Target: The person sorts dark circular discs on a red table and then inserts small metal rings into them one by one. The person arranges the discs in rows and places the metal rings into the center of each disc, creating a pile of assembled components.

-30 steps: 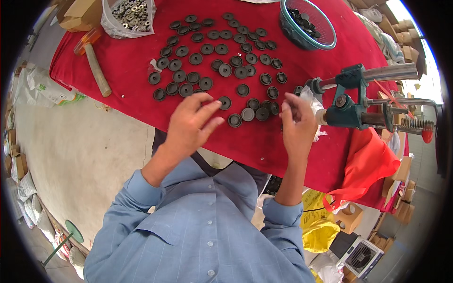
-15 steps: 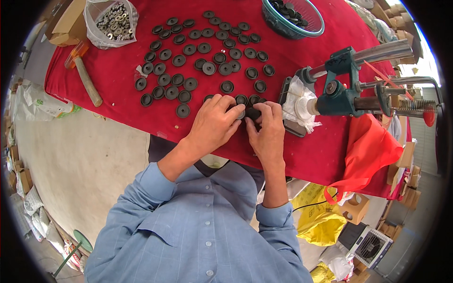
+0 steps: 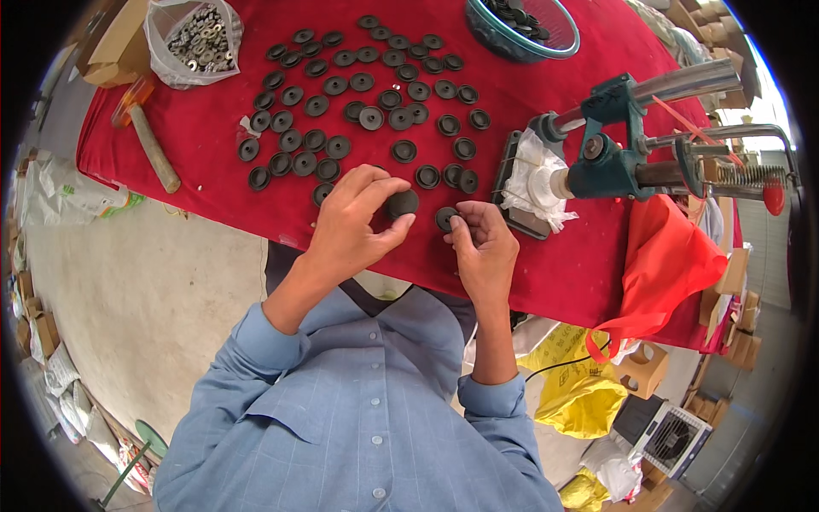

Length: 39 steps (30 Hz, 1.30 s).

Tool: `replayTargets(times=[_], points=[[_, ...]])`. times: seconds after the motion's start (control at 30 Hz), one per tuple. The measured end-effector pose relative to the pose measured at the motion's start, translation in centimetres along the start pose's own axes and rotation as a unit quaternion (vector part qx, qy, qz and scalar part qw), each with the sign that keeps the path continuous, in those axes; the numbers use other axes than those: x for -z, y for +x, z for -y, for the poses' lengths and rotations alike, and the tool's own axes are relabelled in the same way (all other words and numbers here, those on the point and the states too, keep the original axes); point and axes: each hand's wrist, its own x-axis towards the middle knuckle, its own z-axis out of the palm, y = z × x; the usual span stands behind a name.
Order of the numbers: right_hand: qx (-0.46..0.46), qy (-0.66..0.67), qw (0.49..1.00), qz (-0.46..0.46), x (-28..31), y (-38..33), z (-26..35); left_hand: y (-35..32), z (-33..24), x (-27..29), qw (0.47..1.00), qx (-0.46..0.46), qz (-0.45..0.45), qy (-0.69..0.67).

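My left hand (image 3: 351,220) pinches a black round disc (image 3: 403,203) between thumb and fingers, its smooth face showing, just above the red cloth. In my right hand (image 3: 486,247) another black disc (image 3: 445,219), this one with a small hub at its centre, is gripped at its edge by thumb and fingers. Past my fingers, several black discs with raised rims (image 3: 427,177) lie near one another. Many more such discs (image 3: 371,118) are spread over the cloth farther off. Right of my right hand stands a green hand press (image 3: 606,171) with white plastic wrapped about its base.
A clear bag of small metal parts (image 3: 201,43) and a wooden-handled hammer (image 3: 153,147) lie at the far left. At the back stands a teal basket of black parts (image 3: 554,51). A red bag (image 3: 670,264) hangs over the right side of the red-covered table (image 3: 563,282).
My hands have drawn apart, the left one moving left with a disc and the right one slightly toward me with another. Discs that were behind my fingers now show.
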Motion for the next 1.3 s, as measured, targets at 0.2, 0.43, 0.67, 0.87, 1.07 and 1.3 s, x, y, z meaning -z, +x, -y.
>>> replayTargets(times=[0.2, 0.43, 0.67, 0.87, 1.07, 1.3], points=[[0.043, -0.082, 0.996, 0.022, -0.4, 0.2, 0.1, -2.2, 0.4, 1.8, 0.999, 0.027, -0.006, 0.032], [0.175, -0.253, 0.950, -0.060, 0.7, 2.4, 0.7, -3.2, 1.2, 1.5, 0.992, -0.027, -0.019, 0.120], [0.166, -0.332, 0.928, -0.021, -0.3, 4.1, 0.7, -2.4, 1.3, 1.6, 0.996, 0.016, -0.043, 0.075], [0.179, -0.446, 0.877, -0.027, -0.6, 3.4, 0.8, -2.0, 1.9, 2.0, 0.987, -0.005, -0.088, 0.132], [0.216, -0.419, 0.881, -0.035, -0.8, 4.2, 0.4, -1.8, 2.1, 1.9, 0.984, 0.008, -0.082, 0.156], [0.231, -0.360, 0.903, -0.041, -0.2, 1.8, 0.2, -3.6, 3.4, 7.9, 0.970, 0.051, -0.130, 0.200]])
